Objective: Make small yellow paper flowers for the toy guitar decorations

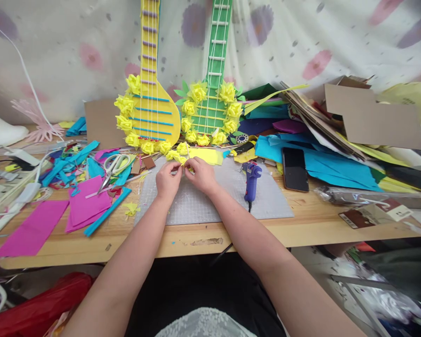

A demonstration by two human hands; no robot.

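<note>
Over the grey cutting mat (192, 206), my left hand (169, 179) and my right hand (200, 175) meet with their fingertips pinched together. Between them is a small piece of yellow crepe paper (183, 164), mostly hidden by the fingers. A thin pale stick (187, 149) shows just above the fingertips; whether it is held I cannot tell. Right behind the hands lie yellow paper flowers (165, 147) and a flat yellow paper sheet (210, 156). A blue glue gun (252, 181) rests on the mat to the right of my right hand.
A yellow paper guitar (154, 110) and a green one (210, 110), both trimmed with yellow flowers, lean at the back. Scissors (114, 167), magenta paper (35, 227) and blue scraps lie left. On the right are a phone (295, 169), blue paper (323, 159) and stacked cardboard (375, 117).
</note>
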